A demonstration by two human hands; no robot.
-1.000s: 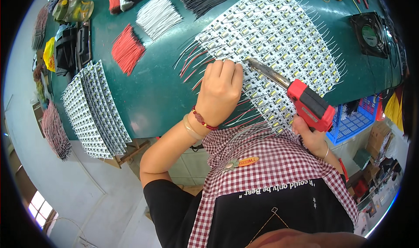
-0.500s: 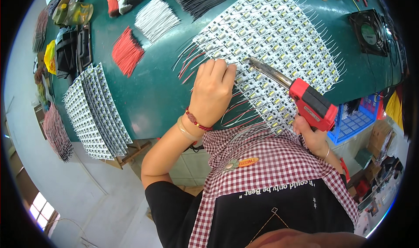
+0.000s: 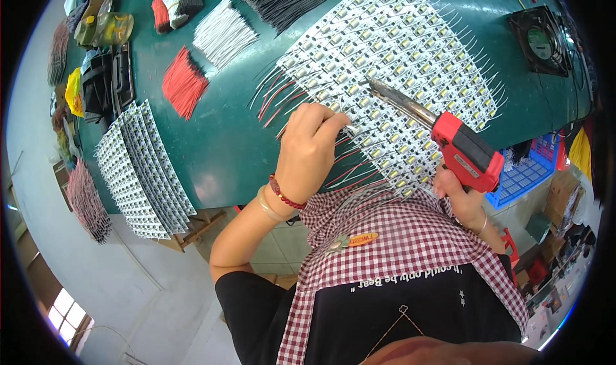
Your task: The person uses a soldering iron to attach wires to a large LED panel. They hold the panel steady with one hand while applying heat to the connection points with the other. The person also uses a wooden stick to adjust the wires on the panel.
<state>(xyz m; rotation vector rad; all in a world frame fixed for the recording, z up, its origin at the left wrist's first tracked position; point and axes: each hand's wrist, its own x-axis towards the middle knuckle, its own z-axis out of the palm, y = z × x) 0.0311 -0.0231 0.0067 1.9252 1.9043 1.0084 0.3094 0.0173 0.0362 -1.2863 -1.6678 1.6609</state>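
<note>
led board panel (image 3: 410, 63) | left hand (image 3: 311, 150) pinching wire | right hand (image 3: 459, 195) gripping soldering gun (image 3: 449, 140)

A dark green flat-topped counter (image 3: 218, 147) is filling the upper view. Below it, a pale grey smooth floor (image 3: 135, 281) is spreading out, with daylight coming through a small bright window (image 3: 64, 307) at the lower left. Brown cardboard boxes (image 3: 564, 191) are sitting at the right.

— What's in your grip?
— Your red soldering gun (image 3: 463, 152), metal tip slanted down onto the white panel of small boards (image 3: 398, 69), which lies flat on the green table.
</note>
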